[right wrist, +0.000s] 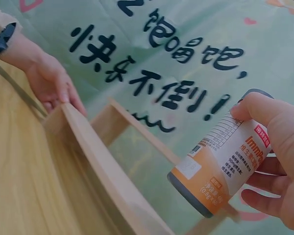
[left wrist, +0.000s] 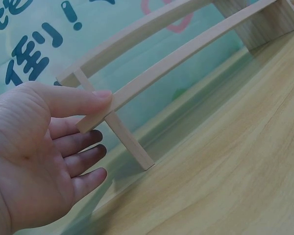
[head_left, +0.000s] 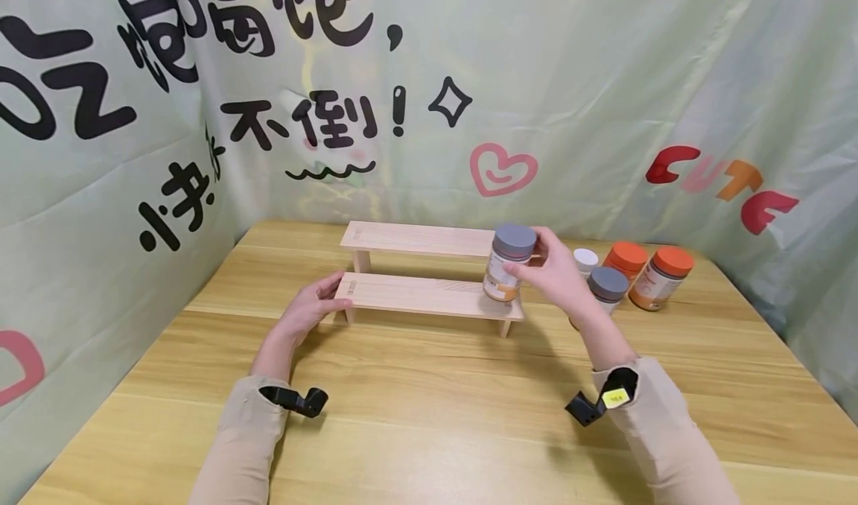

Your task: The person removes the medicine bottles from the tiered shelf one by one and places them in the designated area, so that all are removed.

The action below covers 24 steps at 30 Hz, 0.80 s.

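A two-tier wooden shelf (head_left: 415, 296) stands on the table. My left hand (head_left: 313, 307) grips the left end of its lower board; in the left wrist view the thumb (left wrist: 100, 102) lies on the board's edge and the other fingers are behind and below. My right hand (head_left: 559, 270) holds a supplement bottle (head_left: 503, 263) with a grey lid and a white and orange label, over the right end of the lower board. The right wrist view shows that bottle (right wrist: 225, 156) tilted, its base apart from the shelf, with thumb and fingers round its sides.
Right of the shelf stand several more bottles: a grey-lidded bottle (head_left: 608, 285), two orange-lidded ones, the outer bottle (head_left: 660, 278) being farthest right, and a white-lidded bottle (head_left: 585, 261) partly hidden by my right hand. A printed cloth (head_left: 415, 155) hangs behind the table (head_left: 415, 401).
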### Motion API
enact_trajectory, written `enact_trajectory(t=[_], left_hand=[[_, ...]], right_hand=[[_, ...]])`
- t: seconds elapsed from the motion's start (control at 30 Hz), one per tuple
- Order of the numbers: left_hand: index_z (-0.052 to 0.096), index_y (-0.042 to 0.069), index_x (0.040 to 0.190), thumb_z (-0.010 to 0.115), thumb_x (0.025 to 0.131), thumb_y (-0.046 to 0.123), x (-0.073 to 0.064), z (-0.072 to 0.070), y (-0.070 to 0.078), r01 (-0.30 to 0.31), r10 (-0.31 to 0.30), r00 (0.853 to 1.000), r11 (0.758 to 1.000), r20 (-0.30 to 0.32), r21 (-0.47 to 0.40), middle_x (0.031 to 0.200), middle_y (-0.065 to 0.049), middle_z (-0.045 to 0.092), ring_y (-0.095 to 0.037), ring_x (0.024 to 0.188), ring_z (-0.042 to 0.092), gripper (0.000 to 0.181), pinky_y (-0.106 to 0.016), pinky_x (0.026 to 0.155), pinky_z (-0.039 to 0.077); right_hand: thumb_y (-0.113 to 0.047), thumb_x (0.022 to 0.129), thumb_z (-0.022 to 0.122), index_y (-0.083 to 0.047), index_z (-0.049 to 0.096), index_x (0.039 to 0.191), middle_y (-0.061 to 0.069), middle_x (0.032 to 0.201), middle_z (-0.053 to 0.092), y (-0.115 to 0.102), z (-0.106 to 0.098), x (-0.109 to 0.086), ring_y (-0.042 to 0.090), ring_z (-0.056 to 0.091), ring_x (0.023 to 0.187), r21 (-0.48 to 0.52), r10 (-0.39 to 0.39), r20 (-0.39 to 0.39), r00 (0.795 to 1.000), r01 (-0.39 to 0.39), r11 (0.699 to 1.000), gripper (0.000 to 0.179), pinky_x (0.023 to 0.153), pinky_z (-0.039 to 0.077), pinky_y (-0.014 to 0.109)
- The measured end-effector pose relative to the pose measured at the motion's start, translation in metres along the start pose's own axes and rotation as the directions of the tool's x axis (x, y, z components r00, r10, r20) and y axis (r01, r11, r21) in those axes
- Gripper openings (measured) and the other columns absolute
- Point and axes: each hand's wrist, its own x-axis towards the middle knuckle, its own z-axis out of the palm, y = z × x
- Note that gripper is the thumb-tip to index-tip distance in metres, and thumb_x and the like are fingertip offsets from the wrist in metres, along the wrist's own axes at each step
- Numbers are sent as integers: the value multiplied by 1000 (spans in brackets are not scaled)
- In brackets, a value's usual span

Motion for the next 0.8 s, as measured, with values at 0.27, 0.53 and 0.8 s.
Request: enact_trajectory(t=[0.27, 0.53, 0.8], left_hand=[[21, -4, 145, 63, 87, 6, 1, 1, 0, 7, -7, 1000, 1000, -3, -15, 149, -22, 20, -31, 136, 21, 72, -40, 111, 18], [20, -4, 145, 63, 87, 6, 0, 1, 0, 6, -6, 1000, 1000, -1, -9, 150, -22, 19, -31, 137, 20, 73, -41, 111, 18], [20, -3, 145, 63, 87, 8, 0, 1, 0, 7, -7, 1000, 1000, -4, 0, 150, -22, 20, -31, 137, 21, 73, -41, 111, 18]], right_hand=[[-18, 86, 66, -2, 37, 136, 17, 120, 54, 7, -37, -9, 11, 51, 99, -56, 9, -85, 996, -13, 998, 60, 79, 44, 16], [-24, 87, 65, 0, 36, 136, 19, 121, 53, 14, -63, -17, 9, 50, 96, -154, 50, -138, 989, -71, 986, 62, 79, 43, 21], [-27, 87, 64, 0, 35, 135, 12, 118, 51, 21, -83, -24, 3, 48, 94, -175, 78, -195, 978, -113, 978, 62, 75, 42, 21]])
